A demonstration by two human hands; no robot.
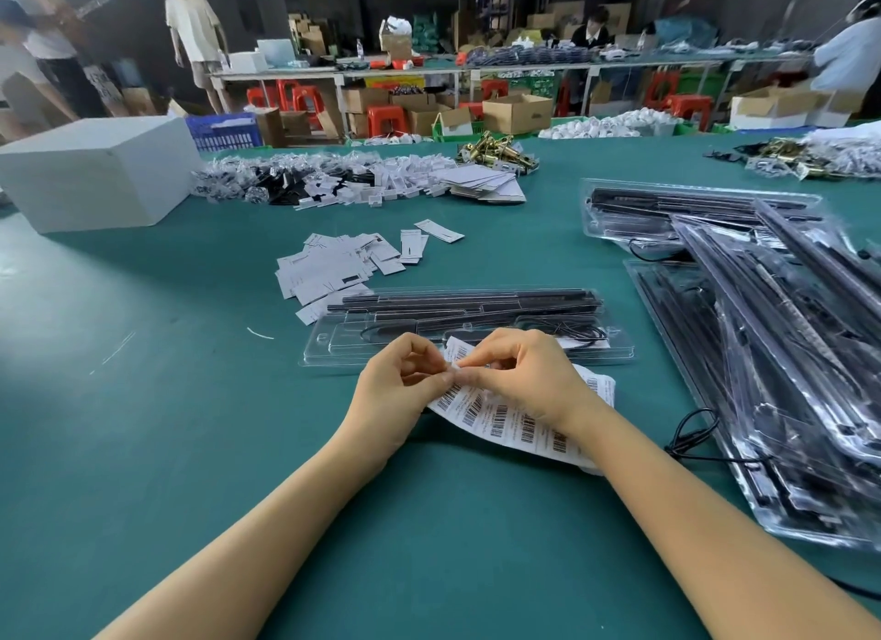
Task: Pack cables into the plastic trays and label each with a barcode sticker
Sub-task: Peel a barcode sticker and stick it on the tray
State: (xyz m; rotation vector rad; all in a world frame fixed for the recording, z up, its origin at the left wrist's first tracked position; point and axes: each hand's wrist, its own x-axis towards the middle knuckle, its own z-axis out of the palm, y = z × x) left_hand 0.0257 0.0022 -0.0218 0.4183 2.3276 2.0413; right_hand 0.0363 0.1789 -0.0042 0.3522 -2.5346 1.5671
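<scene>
A clear plastic tray [333, 348] lies across the green table just beyond my hands, holding black strips and a thin black cable [579, 336]. In front of it a white sheet of barcode stickers [505, 418] curls off the table. My left hand [405, 384] pinches the sheet's upper left edge. My right hand [522, 375] meets it there, fingertips closed on one sticker at the sheet's corner. Part of the sheet is hidden under my right wrist.
A pile of filled clear trays [763, 353] covers the right side, with a loose black cable [691, 437] beside it. White paper cards [343, 265] lie behind the tray. A white box [95, 172] stands far left. Bagged parts [333, 177] stretch across the back.
</scene>
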